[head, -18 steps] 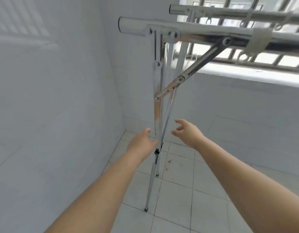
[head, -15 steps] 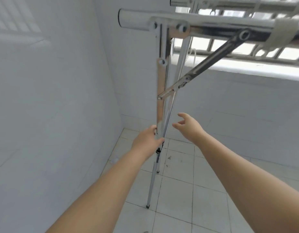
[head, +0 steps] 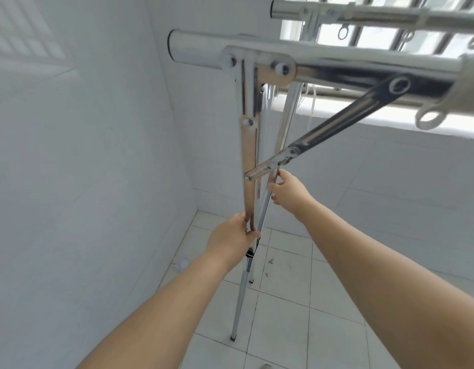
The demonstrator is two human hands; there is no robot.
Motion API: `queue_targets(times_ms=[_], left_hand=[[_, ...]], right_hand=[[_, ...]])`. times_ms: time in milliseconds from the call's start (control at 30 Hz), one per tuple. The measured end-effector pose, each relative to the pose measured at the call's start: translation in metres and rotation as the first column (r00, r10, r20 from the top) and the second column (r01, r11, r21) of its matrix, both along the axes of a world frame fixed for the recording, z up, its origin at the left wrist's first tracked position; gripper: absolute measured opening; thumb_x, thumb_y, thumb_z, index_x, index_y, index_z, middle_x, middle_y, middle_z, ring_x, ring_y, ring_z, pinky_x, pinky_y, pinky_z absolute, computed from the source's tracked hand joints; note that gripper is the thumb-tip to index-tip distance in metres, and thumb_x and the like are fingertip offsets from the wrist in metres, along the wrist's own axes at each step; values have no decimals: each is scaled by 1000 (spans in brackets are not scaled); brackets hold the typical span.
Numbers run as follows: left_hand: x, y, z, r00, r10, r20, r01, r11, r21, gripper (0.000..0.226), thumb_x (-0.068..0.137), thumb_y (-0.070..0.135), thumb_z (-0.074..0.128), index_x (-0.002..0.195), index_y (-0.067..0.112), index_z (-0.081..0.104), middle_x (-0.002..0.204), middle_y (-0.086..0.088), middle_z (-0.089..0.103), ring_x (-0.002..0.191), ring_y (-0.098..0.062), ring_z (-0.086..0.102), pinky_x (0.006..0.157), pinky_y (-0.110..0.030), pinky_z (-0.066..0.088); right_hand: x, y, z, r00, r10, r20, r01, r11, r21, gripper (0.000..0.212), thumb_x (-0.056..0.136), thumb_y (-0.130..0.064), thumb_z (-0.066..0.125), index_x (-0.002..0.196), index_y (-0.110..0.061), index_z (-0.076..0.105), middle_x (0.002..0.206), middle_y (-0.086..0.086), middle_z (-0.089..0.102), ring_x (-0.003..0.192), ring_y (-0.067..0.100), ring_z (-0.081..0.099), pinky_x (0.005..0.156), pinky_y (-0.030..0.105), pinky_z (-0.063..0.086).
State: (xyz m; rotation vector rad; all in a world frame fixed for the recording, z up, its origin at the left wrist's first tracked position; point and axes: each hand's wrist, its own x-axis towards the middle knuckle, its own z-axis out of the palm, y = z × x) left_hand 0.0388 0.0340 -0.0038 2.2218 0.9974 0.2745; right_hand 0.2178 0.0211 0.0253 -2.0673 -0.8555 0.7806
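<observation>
A shiny steel clothes-drying rack stands in front of me, its near top bar (head: 323, 62) running to the right. Two legs drop from a bracket and cross. My left hand (head: 231, 239) grips the near leg (head: 249, 166) low down, close to the crossing. My right hand (head: 290, 191) holds the far leg (head: 282, 137) just below the joint of the diagonal brace (head: 334, 129). The near leg's foot (head: 233, 338) rests on the tiled floor.
A white tiled wall (head: 84, 169) is close on the left. A barred window (head: 377, 35) and its sill (head: 390, 121) lie behind the rack. A second top bar (head: 363, 14) runs higher up. Small scraps (head: 270, 261) and a white bit (head: 183, 263) lie on the floor.
Both hands were open and reaching toward the legs. Now the left grips the near leg and the right has risen to hold the far leg under the brace.
</observation>
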Motion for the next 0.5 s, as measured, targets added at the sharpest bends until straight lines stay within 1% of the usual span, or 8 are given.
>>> queue_targets(times_ms=[67, 133, 200, 267, 333, 367, 433, 500], left_hand=[[5, 6, 2, 1000, 19, -4, -19, 1000, -11, 6, 88, 33, 55, 88, 32, 49, 89, 6, 56, 89, -24, 58, 71, -34, 44], [12, 13, 2, 999, 40, 16, -40, 999, -20, 13, 87, 32, 56, 82, 36, 45, 90, 5, 59, 88, -23, 58, 72, -35, 45], [22, 22, 2, 997, 61, 35, -61, 998, -17, 16, 86, 30, 57, 81, 38, 44, 91, 5, 62, 88, -23, 59, 72, -34, 46], [33, 32, 1, 996, 73, 42, -72, 997, -7, 15, 86, 28, 59, 82, 35, 46, 91, 3, 63, 88, -24, 59, 73, -34, 46], [43, 44, -1, 996, 83, 35, -83, 997, 7, 8, 86, 27, 60, 86, 29, 52, 89, 2, 63, 86, -24, 58, 71, -33, 44], [47, 50, -2, 995, 90, 43, -90, 996, 3, 6, 85, 27, 60, 87, 27, 54, 88, 3, 63, 86, -24, 58, 70, -32, 42], [51, 62, -3, 993, 99, 65, -99, 995, -4, 6, 85, 27, 61, 88, 28, 57, 84, 6, 62, 84, -22, 59, 68, -29, 40], [54, 75, -2, 993, 94, 69, -95, 995, 16, 9, 84, 28, 62, 92, 27, 59, 82, 9, 60, 85, -21, 59, 68, -28, 38]], right_hand=[[5, 7, 4, 1000, 6, 4, -6, 1000, -2, 37, 97, -20, 44, 133, -22, 49, 93, -1, 62, 87, 28, 67, 89, 50, 56], [12, 16, 8, 1000, 6, 1, -6, 1000, -9, 36, 97, -18, 42, 132, -19, 49, 102, 2, 61, 97, 30, 66, 91, 49, 54], [21, 26, 10, 1000, 14, -13, -14, 1000, -15, 35, 97, -18, 42, 131, -17, 49, 110, 5, 61, 103, 31, 64, 94, 48, 53], [29, 36, 12, 1000, 22, -12, -22, 1000, -15, 33, 97, -18, 41, 128, -17, 51, 111, 5, 61, 105, 31, 63, 95, 48, 53], [39, 47, 12, 1000, 27, -1, -27, 1000, -3, 31, 97, -16, 40, 125, -15, 54, 112, 7, 62, 103, 32, 63, 95, 49, 52], [43, 53, 12, 999, 32, 7, -32, 999, 4, 31, 96, -15, 40, 123, -14, 55, 111, 8, 62, 98, 30, 63, 95, 49, 52], [49, 64, 12, 999, 41, 31, -41, 999, 8, 30, 95, -12, 40, 118, -10, 58, 99, 9, 61, 86, 27, 59, 94, 51, 52], [53, 79, 13, 997, 31, 72, -31, 1000, 1, 29, 93, -10, 41, 112, -5, 62, 89, 9, 59, 81, 28, 57, 92, 51, 53]])
